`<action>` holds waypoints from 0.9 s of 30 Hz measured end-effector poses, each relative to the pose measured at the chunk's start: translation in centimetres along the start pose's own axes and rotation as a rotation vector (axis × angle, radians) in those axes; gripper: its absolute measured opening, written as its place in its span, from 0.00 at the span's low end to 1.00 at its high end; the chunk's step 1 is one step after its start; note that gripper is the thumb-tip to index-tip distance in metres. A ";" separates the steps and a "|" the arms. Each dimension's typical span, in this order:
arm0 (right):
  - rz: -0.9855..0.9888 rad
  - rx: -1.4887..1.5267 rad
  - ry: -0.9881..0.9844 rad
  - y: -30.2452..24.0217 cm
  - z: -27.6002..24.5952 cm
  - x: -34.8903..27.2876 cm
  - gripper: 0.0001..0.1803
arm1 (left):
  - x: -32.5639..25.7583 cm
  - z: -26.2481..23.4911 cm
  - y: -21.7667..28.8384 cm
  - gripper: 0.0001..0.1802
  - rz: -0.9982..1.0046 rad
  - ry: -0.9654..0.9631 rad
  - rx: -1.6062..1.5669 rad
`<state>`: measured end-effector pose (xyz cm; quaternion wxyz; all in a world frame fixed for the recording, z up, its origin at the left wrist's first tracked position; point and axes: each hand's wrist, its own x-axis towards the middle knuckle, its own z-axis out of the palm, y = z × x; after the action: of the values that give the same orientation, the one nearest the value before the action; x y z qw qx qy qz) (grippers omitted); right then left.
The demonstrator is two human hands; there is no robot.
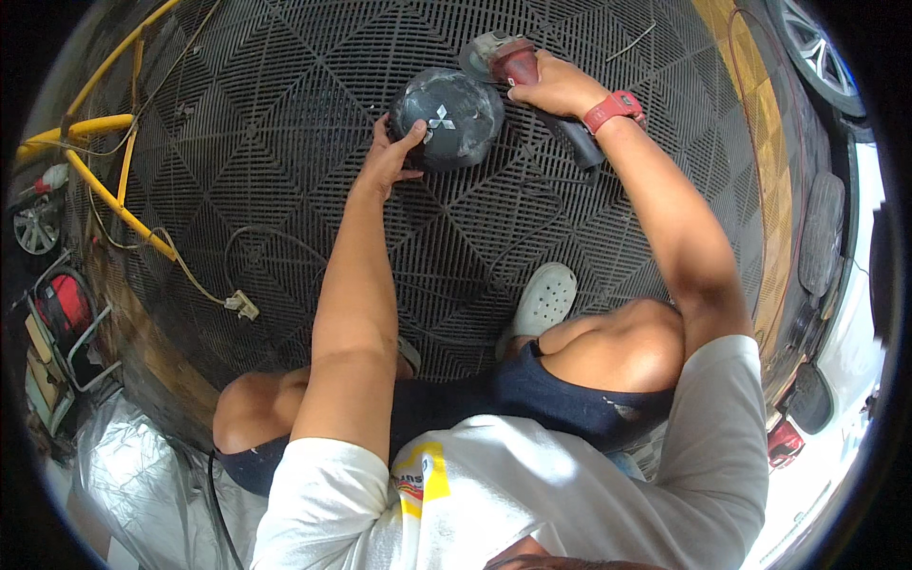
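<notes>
A round dark piece (465,100) with a silver emblem and whitish scuffed patches lies on the black grid floor in front of me. My left hand (384,161) grips its left edge, the thumb on top and the fingers at its side. My right hand (562,87) is wrapped round an angle grinder (515,63) with a red head and a dark body. The grinder's disc and guard (483,55) sit just beyond the piece's upper right rim; whether they touch it I cannot tell. The palm hides the middle of the grinder.
A dark cord trails from the grinder over the floor tiles (285,190). At left stands a yellow tubular frame (123,161), with a pale plug (242,304) on a cable nearby. Plastic sheeting (142,475) is at lower left. A white car (855,285) stands along the right.
</notes>
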<state>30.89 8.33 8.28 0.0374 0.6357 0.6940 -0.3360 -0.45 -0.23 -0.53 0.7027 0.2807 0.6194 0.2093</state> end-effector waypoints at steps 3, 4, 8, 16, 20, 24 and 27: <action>0.002 0.024 -0.029 -1.1 0.3 -0.4 0.47 | -0.5 -0.5 -0.1 0.77 0.006 0.010 0.005; 0.021 0.018 -0.022 -1.7 0.6 -0.6 0.46 | -0.6 -0.5 -0.1 0.77 0.001 0.013 0.003; 0.042 0.005 -0.036 -2.6 0.8 -1.0 0.45 | -1.0 -0.4 -0.3 0.77 0.023 0.023 0.017; 0.017 0.003 0.005 -1.2 0.8 -1.7 0.46 | -1.1 0.7 -0.8 0.76 0.046 0.033 0.009; 0.021 -0.009 -0.039 -3.3 1.5 -2.1 0.50 | -1.1 0.0 -1.3 0.76 0.043 0.043 -0.003; 0.060 -0.011 0.016 -2.5 1.1 -2.8 0.50 | -1.2 0.2 -1.1 0.76 0.048 0.051 -0.002; 0.069 -0.002 0.054 -0.1 1.3 -3.4 0.47 | -1.1 1.0 -1.1 0.77 0.063 0.049 0.013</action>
<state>30.97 4.75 8.95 0.0310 0.6680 0.6727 -0.3165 0.36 -1.89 -0.33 0.6786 0.2992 0.6286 0.2342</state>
